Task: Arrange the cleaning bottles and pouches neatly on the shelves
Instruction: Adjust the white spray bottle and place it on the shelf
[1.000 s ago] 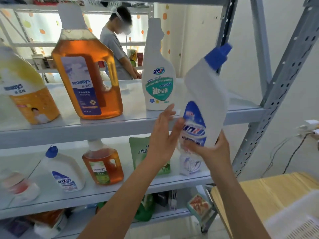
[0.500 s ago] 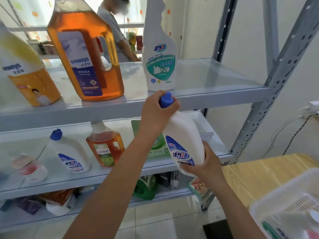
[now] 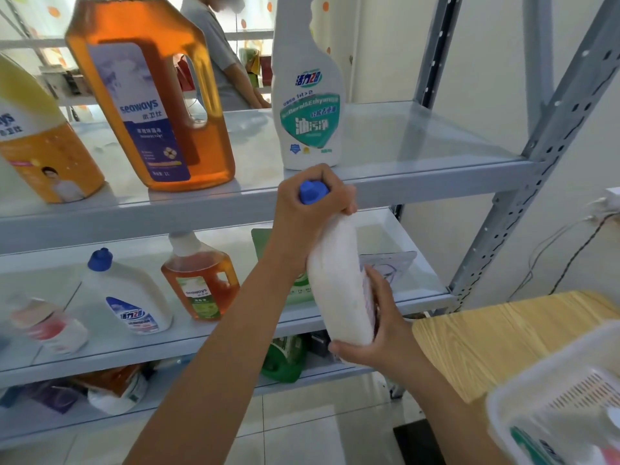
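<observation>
I hold a white bottle with a blue cap (image 3: 339, 290) in front of the middle shelf (image 3: 385, 236), its label turned to the right. My left hand (image 3: 312, 203) grips its neck around the cap. My right hand (image 3: 379, 333) cups its base from below. A green pouch (image 3: 298, 290) and a flat pouch (image 3: 389, 263) stand behind it on that shelf. Further left stand a small amber bottle (image 3: 201, 280) and another white blue-capped bottle (image 3: 131, 297). On the top shelf (image 3: 419, 146) stand a white spray bottle (image 3: 307, 109), a big amber bottle (image 3: 151, 105) and a yellow bottle (image 3: 37, 146).
A white plastic basket (image 3: 557, 394) with more products sits on a wooden table (image 3: 496, 333) at the lower right. Grey shelf uprights (image 3: 550, 129) rise on the right. The bottom shelf holds a green pouch (image 3: 285, 360) and other packs. Another person (image 3: 221, 62) stands behind the shelving.
The bottle came down from beside the top shelf to the middle shelf's height. My left hand closed round its cap, and the bottle has turned so its label faces right.
</observation>
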### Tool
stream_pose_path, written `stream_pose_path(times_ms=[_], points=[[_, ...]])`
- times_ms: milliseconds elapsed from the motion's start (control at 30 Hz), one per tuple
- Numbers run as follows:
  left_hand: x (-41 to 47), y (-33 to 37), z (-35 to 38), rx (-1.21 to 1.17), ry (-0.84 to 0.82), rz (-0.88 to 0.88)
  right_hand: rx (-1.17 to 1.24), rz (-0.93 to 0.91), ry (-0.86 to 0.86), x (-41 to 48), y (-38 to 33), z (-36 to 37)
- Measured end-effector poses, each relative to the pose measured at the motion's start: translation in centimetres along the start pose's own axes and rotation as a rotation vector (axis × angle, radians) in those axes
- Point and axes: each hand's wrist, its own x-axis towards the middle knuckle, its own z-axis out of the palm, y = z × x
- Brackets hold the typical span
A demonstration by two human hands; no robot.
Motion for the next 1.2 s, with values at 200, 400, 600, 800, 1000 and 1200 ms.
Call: stream_pose_path(times_ms=[200, 400, 600, 800, 1000, 1200], points=[[0.3, -0.7, 0.7, 0.061, 0.215, -0.24, -0.077, 0.013, 0.105, 0.3, 1.1, 1.9], [-1.0, -1.0, -0.1, -0.289, -0.508, -0.114, 0.096, 0.268, -0.34, 0.0, 0.7, -2.8], [-0.9, -0.8, 0.6, -0.175, -0.531, -0.189, 0.065, 0.245, -0.003, -1.0, 1.1, 0.3], [-2.0, -0.5, 2.2, -0.193, -0.122, -0.319, -0.202, 0.266, 0.446, -1.5, 1.9, 2.6], [-3.3, -0.3, 2.7, -0.24, -0.01, -0.32, -0.299, 0.203, 0.354, -1.1, 1.9, 1.0], [-3.3, 0.3, 1.3, -0.312, -0.398, -0.163, -0.178, -0.095, 0.243, 0.3, 1.7, -1.5]])
